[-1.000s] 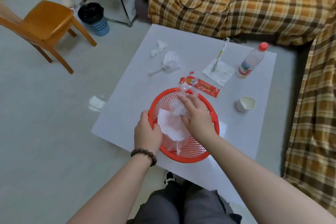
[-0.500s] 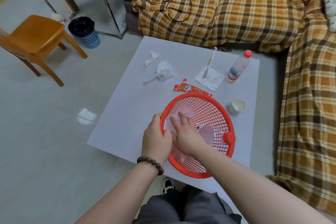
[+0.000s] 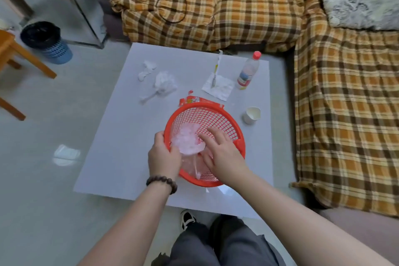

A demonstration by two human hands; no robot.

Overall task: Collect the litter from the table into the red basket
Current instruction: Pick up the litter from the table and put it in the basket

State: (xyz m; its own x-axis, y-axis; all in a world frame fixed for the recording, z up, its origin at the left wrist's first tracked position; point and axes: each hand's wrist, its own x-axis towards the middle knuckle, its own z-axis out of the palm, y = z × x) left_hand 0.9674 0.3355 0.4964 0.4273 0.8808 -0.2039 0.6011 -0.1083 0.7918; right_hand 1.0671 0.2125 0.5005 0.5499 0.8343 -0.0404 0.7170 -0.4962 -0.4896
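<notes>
The red basket (image 3: 216, 114) is sitting on the surface (image 3: 112, 140) near its front edge, already holding a clear plastic wrapper (image 3: 187, 140). The left hand (image 3: 164, 157) is gripping the basket's rim; the right hand (image 3: 220, 151), fingers spread flat, is pressing the wrapper down. Crumpled tissues (image 3: 164, 84), a red sachet (image 3: 192, 100), a napkin (image 3: 219, 87), a bottle (image 3: 248, 71) and a paper cup (image 3: 252, 114) are waiting beyond, so most collecting seems left.
</notes>
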